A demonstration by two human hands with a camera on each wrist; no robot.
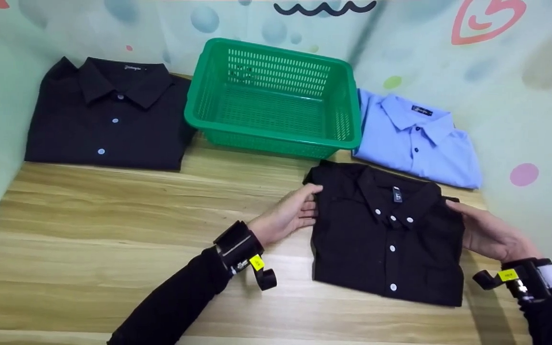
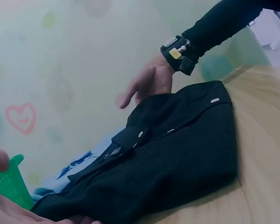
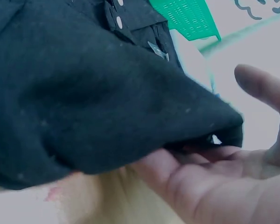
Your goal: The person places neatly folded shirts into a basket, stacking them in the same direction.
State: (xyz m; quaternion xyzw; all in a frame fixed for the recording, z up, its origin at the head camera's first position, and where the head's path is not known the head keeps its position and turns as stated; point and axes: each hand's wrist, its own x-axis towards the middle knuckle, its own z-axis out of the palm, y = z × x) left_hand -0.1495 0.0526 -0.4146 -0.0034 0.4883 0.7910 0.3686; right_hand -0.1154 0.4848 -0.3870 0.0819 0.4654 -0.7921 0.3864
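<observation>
A folded black shirt (image 1: 352, 249) with white buttons and a collar tag lies in front of me at the right. My left hand (image 1: 291, 213) is at its left edge; in the left wrist view the thumb stands off the cloth and the fingertips are partly hidden by the shirt (image 2: 177, 154). On the opposite side, my right hand (image 1: 491, 235) has its fingers (image 3: 163, 172) under the shirt's edge. Its thumb (image 3: 261, 86) is raised apart from the fabric, as the right wrist view shows. That edge is lifted a little over the table.
Behind the shirt stands a green plastic basket (image 1: 276, 136) with slotted walls and nothing inside. A folded blue shirt (image 1: 400, 158) lies to its right, close behind the black one. Another folded black shirt (image 1: 146, 139) lies at the back left. Wooden table (image 1: 113, 239); patterned curtain-like walls surround it.
</observation>
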